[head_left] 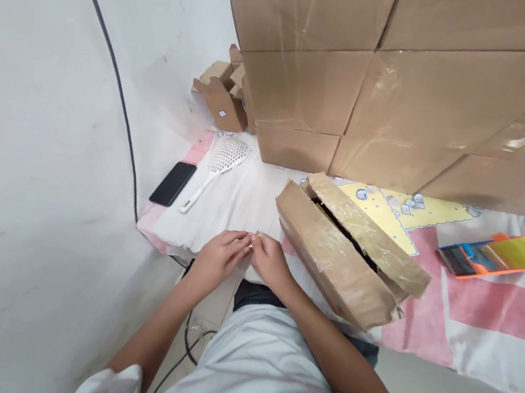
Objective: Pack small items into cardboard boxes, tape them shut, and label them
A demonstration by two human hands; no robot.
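My left hand (221, 256) and my right hand (271, 260) meet at the front edge of the bed, thumbs and fingertips pinched together. Between them shows a bit of a small, pale tan scrap (259, 234), too small to name; the fingers cover most of it. Just right of my right hand lies a long brown cardboard box (334, 253), its top flaps parted by a dark slit and its edges torn. Beyond my left hand rests a white slotted skimmer (228, 158), handle toward me, with a black phone (173, 183) beside it.
A wall of large taped cardboard (305, 96) rises at the back. A small opened carton (222, 105) stands at its left end. To the right lies a yellow and orange plastic packet (511, 254). A black cable (110, 48) runs down the white wall at left.
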